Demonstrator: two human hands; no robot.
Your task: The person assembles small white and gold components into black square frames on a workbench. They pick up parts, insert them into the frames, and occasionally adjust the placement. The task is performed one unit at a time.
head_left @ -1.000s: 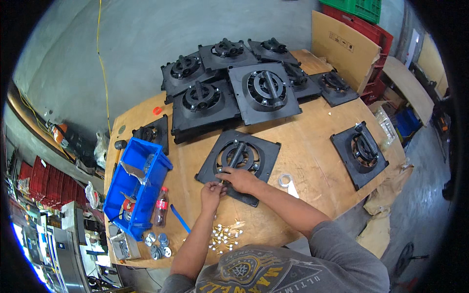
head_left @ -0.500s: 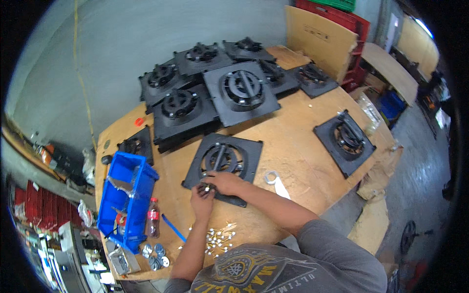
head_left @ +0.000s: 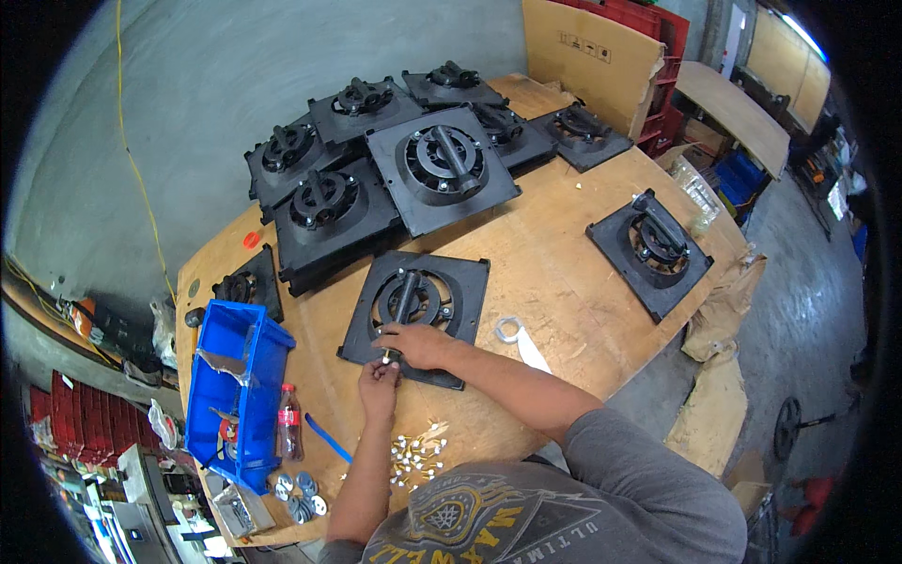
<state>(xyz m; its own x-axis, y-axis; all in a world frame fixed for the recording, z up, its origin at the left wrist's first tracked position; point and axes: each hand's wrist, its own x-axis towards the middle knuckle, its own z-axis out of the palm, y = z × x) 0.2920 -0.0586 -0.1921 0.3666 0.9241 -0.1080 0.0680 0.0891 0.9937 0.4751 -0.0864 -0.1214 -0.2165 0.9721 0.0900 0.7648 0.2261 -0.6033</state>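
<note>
A black square burner plate (head_left: 465,282) with a round ringed centre and a straight tube (head_left: 407,299) lies in front of me. My right hand (head_left: 416,346) is closed over the near end of that tube, its fingers wrapped round it. Just below, my left hand (head_left: 379,387) pinches a small brass fitting (head_left: 386,357) with a white tip, held at the tube's near end. Whether it is seated in the tube I cannot tell, as fingers hide the joint. More brass fittings with white ends (head_left: 415,458) lie in a loose heap nearer my body.
Several like burner plates (head_left: 324,226) are stacked at the back; another (head_left: 650,254) lies at right. Left stand a blue bin (head_left: 266,414), a drink bottle (head_left: 290,428), metal discs (head_left: 299,498) and a small box (head_left: 240,508). A metal ring (head_left: 508,329) lies right of the plate.
The left hand has drawn slightly down from the right hand, and the fitting's white tip now shows between them. The whole view has shifted a little.
</note>
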